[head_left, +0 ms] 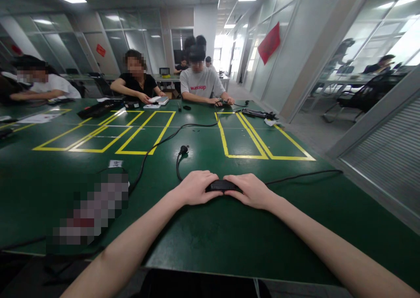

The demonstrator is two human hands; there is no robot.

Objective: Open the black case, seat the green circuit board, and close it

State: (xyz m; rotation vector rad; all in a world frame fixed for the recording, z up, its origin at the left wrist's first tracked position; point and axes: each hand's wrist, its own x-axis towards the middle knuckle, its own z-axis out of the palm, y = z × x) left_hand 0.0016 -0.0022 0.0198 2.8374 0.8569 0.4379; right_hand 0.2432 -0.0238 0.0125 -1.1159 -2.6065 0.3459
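A small black box-shaped device (222, 185) lies on the green table (229, 232) in front of me. My left hand (197, 187) is closed over its left end, fingers curled on top. My right hand (250, 190) grips its right end the same way. A thin black cable (305, 174) runs from the device to the right. Just beyond my left hand a black plug (183, 149) with a short looped lead rests on the table.
Yellow tape rectangles (249, 136) mark the tabletop. A long black cable (157, 145) crosses the middle. A blurred-out object (95, 208) sits at the near left. Three people sit along the far side, handling small items. A glass wall runs along the right.
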